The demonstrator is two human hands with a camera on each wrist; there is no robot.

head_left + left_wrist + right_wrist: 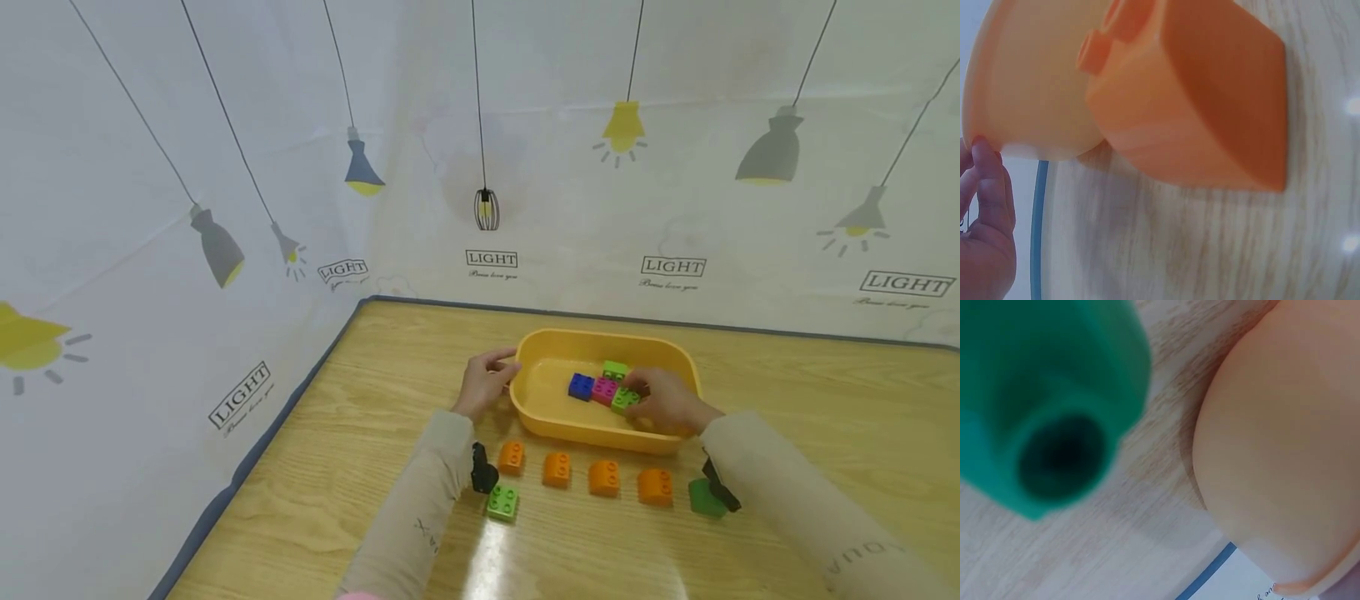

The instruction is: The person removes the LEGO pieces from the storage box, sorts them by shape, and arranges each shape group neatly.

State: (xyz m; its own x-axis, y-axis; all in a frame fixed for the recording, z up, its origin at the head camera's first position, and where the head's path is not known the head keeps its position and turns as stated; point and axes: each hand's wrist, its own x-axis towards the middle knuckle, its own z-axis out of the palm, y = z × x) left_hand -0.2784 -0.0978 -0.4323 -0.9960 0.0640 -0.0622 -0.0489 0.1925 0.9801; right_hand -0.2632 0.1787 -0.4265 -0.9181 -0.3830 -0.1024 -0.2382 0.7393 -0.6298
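**Right hand (663, 398) on a block inside the tub, left hand (483, 383) at the rim**

Oblong, round-cornered yellow-orange plastic tub (600, 433) rests on the light wood-grain desk (405, 367). Left hand is at its left end; fingers and thumb hold the rim narrowly, with fingertips against the wall in the left wrist view.

Right hand reaches over the right side of the tub. Its fingers are drawn in and pinch a light green plastic studded block (624, 401). This block lies at the right end of a short row on the tub floor: next to it a magenta plastic studded block (604, 390), then a blue plastic studded block (581, 386) at the left. A second light green block (615, 369) sits just behind the magenta one. Whether these pieces are joined: cannot tell.

In front of the tub, on the desk: four orange plastic blocks with a curved side (557, 470), spaced apart in a line. Near the left end, on the near side, a light green four-stud block (502, 503); at the right end, a dark green plastic block (703, 498), partly hidden by the black wrist mount (722, 486). Right wrist view shows a round opening in the dark green one.
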